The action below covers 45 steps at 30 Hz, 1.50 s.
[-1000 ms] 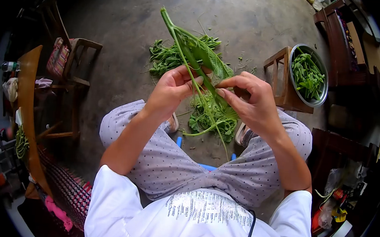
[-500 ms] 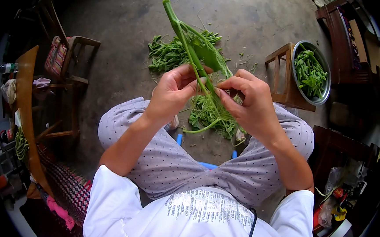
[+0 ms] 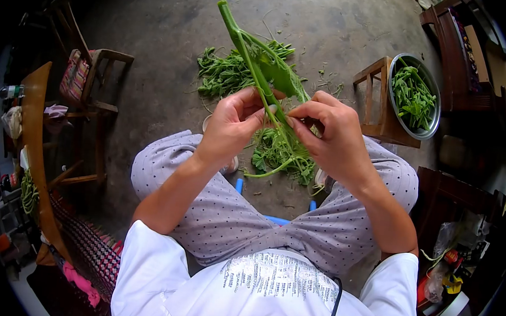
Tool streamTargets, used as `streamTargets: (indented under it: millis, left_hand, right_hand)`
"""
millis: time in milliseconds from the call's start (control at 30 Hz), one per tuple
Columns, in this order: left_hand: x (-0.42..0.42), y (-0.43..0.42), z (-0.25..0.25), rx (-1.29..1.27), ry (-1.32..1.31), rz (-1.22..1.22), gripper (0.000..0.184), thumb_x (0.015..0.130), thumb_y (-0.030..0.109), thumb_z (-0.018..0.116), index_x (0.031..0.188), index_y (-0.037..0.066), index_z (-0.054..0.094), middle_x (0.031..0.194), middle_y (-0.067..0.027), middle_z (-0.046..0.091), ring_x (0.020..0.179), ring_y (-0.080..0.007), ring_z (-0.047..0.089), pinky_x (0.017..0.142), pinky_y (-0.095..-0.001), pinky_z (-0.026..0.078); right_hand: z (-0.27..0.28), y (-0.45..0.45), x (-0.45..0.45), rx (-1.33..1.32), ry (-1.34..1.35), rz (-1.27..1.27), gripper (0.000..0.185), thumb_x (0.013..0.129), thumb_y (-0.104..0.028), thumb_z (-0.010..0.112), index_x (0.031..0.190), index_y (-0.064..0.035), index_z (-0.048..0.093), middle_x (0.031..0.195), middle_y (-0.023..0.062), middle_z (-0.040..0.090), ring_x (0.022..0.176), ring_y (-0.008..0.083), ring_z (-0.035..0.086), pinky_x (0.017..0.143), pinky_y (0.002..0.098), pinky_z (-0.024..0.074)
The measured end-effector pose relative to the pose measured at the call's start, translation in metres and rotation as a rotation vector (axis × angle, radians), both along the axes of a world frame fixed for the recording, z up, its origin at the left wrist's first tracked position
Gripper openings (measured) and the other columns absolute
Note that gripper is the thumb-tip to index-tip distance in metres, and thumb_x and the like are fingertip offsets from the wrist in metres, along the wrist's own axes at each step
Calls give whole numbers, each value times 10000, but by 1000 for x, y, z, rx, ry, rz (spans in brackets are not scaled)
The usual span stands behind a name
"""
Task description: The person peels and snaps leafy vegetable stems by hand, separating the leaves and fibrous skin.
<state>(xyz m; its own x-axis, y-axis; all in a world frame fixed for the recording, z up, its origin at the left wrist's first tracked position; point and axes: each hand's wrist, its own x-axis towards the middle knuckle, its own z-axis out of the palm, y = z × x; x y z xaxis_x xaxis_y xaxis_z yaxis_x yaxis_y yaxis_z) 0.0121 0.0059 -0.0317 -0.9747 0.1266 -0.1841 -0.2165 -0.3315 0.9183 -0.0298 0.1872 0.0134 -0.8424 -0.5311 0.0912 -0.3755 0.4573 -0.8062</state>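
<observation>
A long green leafy vine stem (image 3: 236, 35) slants up and away in front of me, held above the floor between my knees. My left hand (image 3: 236, 118) is closed around its middle, thumb and fingers pinching it. Close beside it on the right, my right hand (image 3: 331, 131) pinches the lower part of the same vine with thumb and forefinger. A broad leaf hangs from the stem's right side. Below the hands lies a heap of thin tendrils and leafy scraps (image 3: 285, 160). Farther off, a pile of leafy greens (image 3: 223, 74) rests on the floor, partly behind the vine.
To the right, a metal basin (image 3: 437, 115) of cut green stems (image 3: 413, 96) stands on a wooden stool (image 3: 378, 130). At the left are a wooden chair (image 3: 110, 56) and a wooden table edge (image 3: 34, 93). Small trimmings dot the concrete floor (image 3: 333, 22).
Little differs. Both hands keep hold of the vine in nearly the same place, and the leaf on it has turned slightly.
</observation>
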Motion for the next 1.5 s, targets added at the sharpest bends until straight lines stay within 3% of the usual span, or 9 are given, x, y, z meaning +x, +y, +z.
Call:
streamTargets:
  millis: [433,533,600,833,900,1000,1133,1300,1500]
  left_hand:
    - [0,2,6,-43,-17,-23,294,903,90,565,1176,-16,532,1086,-77,607,973,-129,595,869,-303,492]
    - [0,0,6,-36,-17,-34,296,904,101,567,1175,-13,534,1080,-75,607,960,-122,595,862,-296,487]
    - [-1,-1,7,-29,-11,-44,296,904,106,569,1174,-10,535,1079,-75,607,950,-119,596,856,-290,485]
    - [-2,-7,4,30,-39,-79,282,896,128,572,1145,1,532,1014,-57,600,900,-126,601,824,-296,484]
    - [-3,-9,4,55,-73,-82,276,895,128,563,1140,7,523,999,-53,592,898,-133,604,823,-303,485]
    - [-4,-11,3,294,-233,-44,266,893,118,533,1137,19,494,982,-48,569,895,-150,608,823,-319,490]
    - [-5,-12,-5,373,-245,-133,256,897,114,509,1134,21,480,965,-45,548,890,-153,606,832,-340,498]
    - [-1,-17,-12,310,-311,-361,225,919,127,526,1104,1,497,982,-52,558,849,-159,631,814,-354,529]
    - [3,-17,0,334,-358,-539,213,926,129,532,1103,11,529,928,-47,587,854,-178,641,772,-317,517]
  right_hand:
    - [-5,-1,2,-38,53,-29,83,730,-49,658,797,-16,621,726,115,539,636,251,574,588,339,465]
    - [-6,3,-5,-73,-81,-54,87,763,-66,653,818,-4,625,733,81,578,635,179,568,567,303,452]
    - [-11,8,-14,-282,-643,-62,113,812,-111,644,841,-4,629,775,33,615,662,98,550,559,254,429]
    - [-9,18,-26,-762,-1151,-42,131,903,-190,556,893,-62,581,868,40,643,700,74,543,622,201,426]
    - [-8,19,-29,-770,-1135,-111,136,927,-189,501,888,-76,566,772,10,589,619,74,492,561,203,403]
    - [-10,29,-37,-858,-1396,46,129,930,-164,504,887,-67,578,615,-70,361,505,40,326,469,201,308]
    - [-4,27,-39,-690,-1240,16,122,919,-172,544,912,-60,592,596,-84,369,489,19,314,460,179,291]
    - [-15,50,-75,-1161,-874,-90,162,948,-129,472,1026,-8,546,569,-48,295,471,56,249,486,201,268]
    - [-4,81,-116,-1426,-791,-425,185,944,-124,477,1051,21,521,575,-35,214,531,88,221,530,253,260]
